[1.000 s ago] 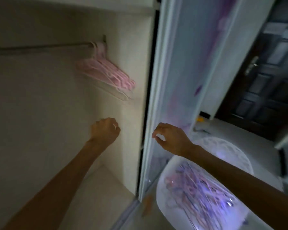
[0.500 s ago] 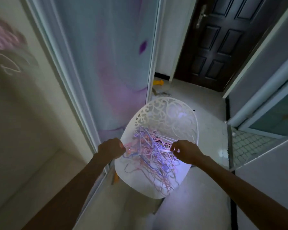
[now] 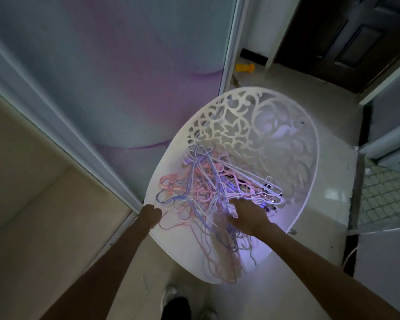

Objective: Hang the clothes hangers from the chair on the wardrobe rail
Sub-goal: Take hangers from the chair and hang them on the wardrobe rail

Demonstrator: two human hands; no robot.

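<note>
A tangled pile of pink, blue and white clothes hangers (image 3: 206, 195) lies on the seat of a white chair (image 3: 263, 125) with a cut-out patterned back. My right hand (image 3: 247, 213) rests palm down on the near side of the pile, fingers spread, with no hanger visibly gripped. At the chair's left rim, my left hand (image 3: 151, 215) is curled into a fist beside a pink hanger wire. The wardrobe rail is out of view; only the wardrobe's beige inside (image 3: 32, 192) shows at the left.
The wardrobe's sliding door (image 3: 125, 77), with a purple pattern, stands just left of the chair. A dark room door (image 3: 346, 38) is at the far right, and a yellow object (image 3: 245, 68) lies on the floor behind the chair. My shoe (image 3: 178, 306) is below.
My view swung from the rail with its pink hangers down to the chair. Both hands dropped to the pile; the right hand opened and moved onto the hangers.
</note>
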